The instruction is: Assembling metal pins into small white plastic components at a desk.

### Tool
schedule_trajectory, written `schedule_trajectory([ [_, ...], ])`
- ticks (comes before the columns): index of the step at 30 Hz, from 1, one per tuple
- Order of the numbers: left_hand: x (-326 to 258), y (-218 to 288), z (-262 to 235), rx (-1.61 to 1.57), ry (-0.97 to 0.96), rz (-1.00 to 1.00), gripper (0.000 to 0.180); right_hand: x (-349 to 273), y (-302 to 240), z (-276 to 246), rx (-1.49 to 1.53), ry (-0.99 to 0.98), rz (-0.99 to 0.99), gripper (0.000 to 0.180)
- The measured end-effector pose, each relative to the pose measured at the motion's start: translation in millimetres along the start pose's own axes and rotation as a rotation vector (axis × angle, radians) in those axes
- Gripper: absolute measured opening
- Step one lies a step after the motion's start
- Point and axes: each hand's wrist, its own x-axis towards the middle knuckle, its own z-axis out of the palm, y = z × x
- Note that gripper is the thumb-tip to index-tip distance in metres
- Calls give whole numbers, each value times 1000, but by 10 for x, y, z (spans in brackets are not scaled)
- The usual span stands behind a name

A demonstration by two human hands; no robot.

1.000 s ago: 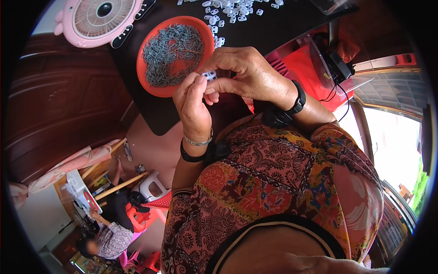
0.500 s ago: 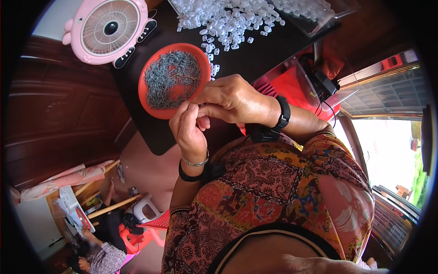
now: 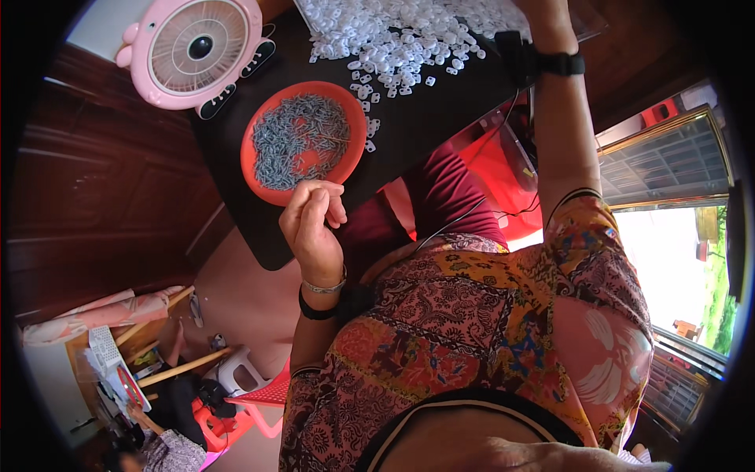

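Observation:
My left hand (image 3: 313, 228) is raised at the near rim of a red-orange bowl (image 3: 358, 149), with thumb and fingertips pinched together. Whatever it holds, if anything, is too small to make out. Inside the bowl lies a heap of small grey screws (image 3: 287, 134). My right hand (image 3: 545, 14) reaches out to the far right of the table, at the clear plastic tray (image 3: 588, 22). The picture's top edge cuts off its fingers. Small white plastic pieces (image 3: 401, 47) with holes are piled beyond the bowl, and several lie loose by its right rim.
A pink animal-shaped fan (image 3: 200, 47) stands at the far left of the dark table (image 3: 259, 232). Black cables (image 3: 503, 212) hang by my right side. At the lower left another person (image 3: 169, 448) sits near a red plastic chair (image 3: 267, 393).
My right hand has left the left hand and swung up and right to the clear tray. My left hand has stayed pinched, shifting slightly left and down.

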Motion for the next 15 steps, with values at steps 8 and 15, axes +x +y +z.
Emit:
schedule_trajectory([
  [8,-36,-32,-77,26,18,-29,22,-901,-402,465,704,-799,57,15],
  [15,-3,-82,-109,32,-9,-51,22,-1387,-971,164,915,-1038,-115,12],
])
